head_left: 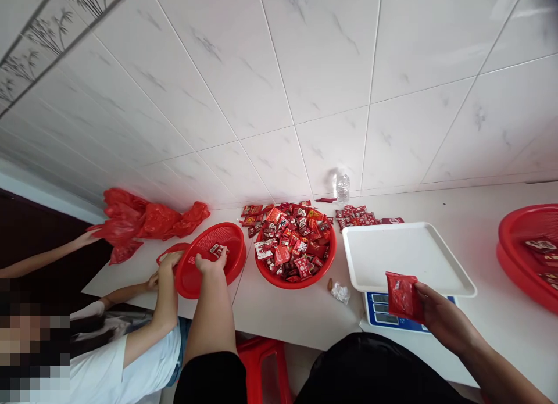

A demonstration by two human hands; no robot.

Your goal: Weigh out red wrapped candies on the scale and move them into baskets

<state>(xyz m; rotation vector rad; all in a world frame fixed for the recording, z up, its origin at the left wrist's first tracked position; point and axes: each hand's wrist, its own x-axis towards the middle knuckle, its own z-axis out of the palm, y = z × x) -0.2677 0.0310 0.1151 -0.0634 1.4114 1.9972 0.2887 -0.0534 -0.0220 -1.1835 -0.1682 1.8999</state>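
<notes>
My left hand point(211, 264) reaches over the near edge of a red plastic basket point(238, 276). Its thumb and fingers are apart, around a small red-and-white packet point(216, 250); the fingers appear to touch the packet, while the thumb stands clear of it. In my right hand point(442, 315) is a red, shiny packet point(401, 298), gripped by its right edge above the display of a digital scale point(380, 311). The scale carries a white tray point(392, 250). Between my hands stands a round red basket point(294, 285) heaped with red snack packets point(300, 241).
A co-worker point(117, 357) in white stands at left, one hand on the left basket's rim. Another arm point(47, 256) reaches to red plastic bags point(148, 218). A clear bottle point(342, 186), loose packets point(357, 215), crumpled white paper point(340, 292) and another red basket point(523, 264) share the table.
</notes>
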